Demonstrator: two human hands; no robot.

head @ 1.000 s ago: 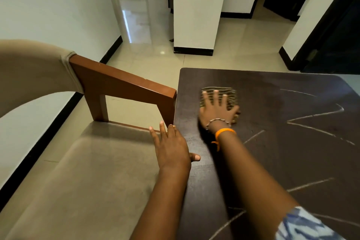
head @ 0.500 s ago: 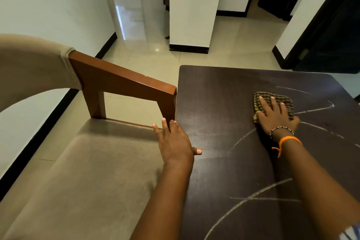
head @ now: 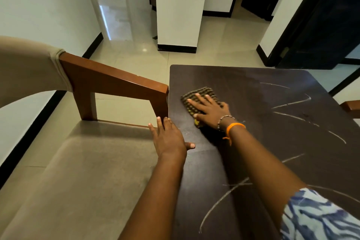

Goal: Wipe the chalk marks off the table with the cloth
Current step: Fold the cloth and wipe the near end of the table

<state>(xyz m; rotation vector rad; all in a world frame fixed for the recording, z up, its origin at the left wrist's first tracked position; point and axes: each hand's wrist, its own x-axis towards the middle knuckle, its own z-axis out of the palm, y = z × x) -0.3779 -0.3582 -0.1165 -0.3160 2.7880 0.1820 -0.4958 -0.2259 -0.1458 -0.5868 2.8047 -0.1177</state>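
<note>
A dark brown table fills the right half of the view, with white chalk marks drawn across its right side and its near part. My right hand lies flat, fingers spread, pressing a checked yellow-and-dark cloth onto the table near its left edge. Part of the cloth is hidden under the palm. My left hand rests flat on the table's left edge and holds nothing.
A beige cushioned sofa with a wooden armrest stands against the table's left side. Beyond the table is a tiled floor, a white pillar and dark doorways at the right.
My right hand has slid the cloth leftwards from the middle of the table back to near its left edge. The chalk line by the middle is gone. My left hand stayed put.
</note>
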